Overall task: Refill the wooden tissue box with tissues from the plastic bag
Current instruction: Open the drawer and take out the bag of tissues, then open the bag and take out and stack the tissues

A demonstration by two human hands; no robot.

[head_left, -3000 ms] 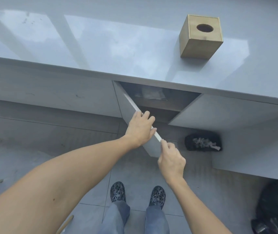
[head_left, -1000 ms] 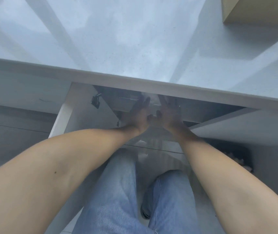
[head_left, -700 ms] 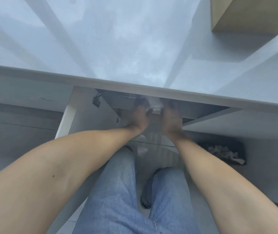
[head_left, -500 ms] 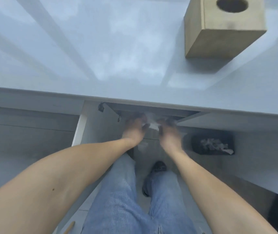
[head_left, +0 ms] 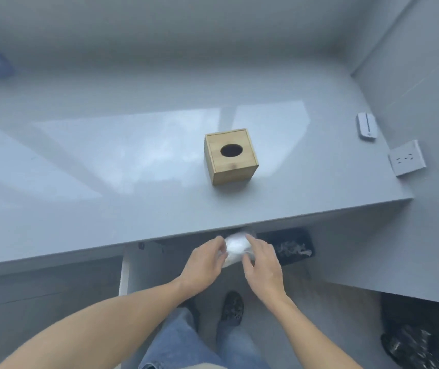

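The wooden tissue box (head_left: 230, 156) stands upright on the grey counter (head_left: 106, 182), its dark oval hole facing up with no tissue showing. Just below the counter's front edge, a clear plastic bag of white tissues (head_left: 235, 246) is held between both hands. My left hand (head_left: 204, 265) grips its left side and my right hand (head_left: 262, 262) grips its right side. The bag's lower part is hidden behind my fingers.
A cabinet door (head_left: 124, 275) stands open at the left below the counter. A black bin with crumpled paper (head_left: 289, 249) sits on the floor to the right. A black bag (head_left: 421, 342) lies at the lower right. A wall socket (head_left: 406, 161) is on the right wall.
Both hands have drawn back out of the cabinet with the bag of tissues between them. My view has risen, so the whole counter and tissue box show.
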